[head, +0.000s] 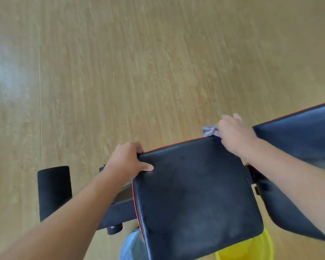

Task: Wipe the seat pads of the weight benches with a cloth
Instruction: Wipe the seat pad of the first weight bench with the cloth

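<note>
Left hand [129, 160] grips the far-left corner of a black padded square seat pad [195, 194] trimmed in red. Right hand [235, 135] closes on a small grey patterned cloth [209, 130] at its far-right edge, above wooden floor [120, 62].

Your head camera records a bright, evenly daylit scene: a pale washed-out glare patch spreads over the wooden floor [120, 62] at the left edge, indicating light entering from that side, and shadows are soft and faint throughout. The black seat pad [195, 194] returns a dull, diffuse sheen across its middle rather than sharp highlights. Your right hand [235, 136] is smeared by motion blur at the fingers, the whole frame is slightly soft, and wide-angle distortion bends and stretches your forearms toward the lower corners.
</note>
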`<action>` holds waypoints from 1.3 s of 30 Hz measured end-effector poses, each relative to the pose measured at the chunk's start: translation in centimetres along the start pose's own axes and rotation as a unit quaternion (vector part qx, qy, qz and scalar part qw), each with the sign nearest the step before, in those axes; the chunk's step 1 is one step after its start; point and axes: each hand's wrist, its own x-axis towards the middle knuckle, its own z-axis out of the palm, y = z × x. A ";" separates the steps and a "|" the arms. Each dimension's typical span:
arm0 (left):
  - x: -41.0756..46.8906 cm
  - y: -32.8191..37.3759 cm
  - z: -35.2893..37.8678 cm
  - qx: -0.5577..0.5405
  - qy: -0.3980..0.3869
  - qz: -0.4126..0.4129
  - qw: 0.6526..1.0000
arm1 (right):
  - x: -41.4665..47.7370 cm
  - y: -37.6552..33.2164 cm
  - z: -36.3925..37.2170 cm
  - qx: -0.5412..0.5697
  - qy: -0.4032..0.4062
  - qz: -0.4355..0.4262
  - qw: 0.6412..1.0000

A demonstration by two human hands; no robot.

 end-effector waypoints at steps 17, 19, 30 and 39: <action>0.2 0.2 0.1 0.017 0.010 -0.002 1.000 | -2.9 5.3 5.0 0.079 0.094 0.036 0.992; 0.2 0.3 0.2 0.018 0.008 0.001 1.000 | -4.1 6.1 5.8 0.107 0.065 0.053 0.991; 0.1 0.6 -0.1 0.046 0.004 0.001 0.999 | -7.7 5.8 5.6 0.206 0.001 0.164 0.965; 1.8 -1.5 -0.4 0.051 -0.013 -0.022 0.998 | -17.6 8.7 13.2 0.065 0.039 0.168 0.983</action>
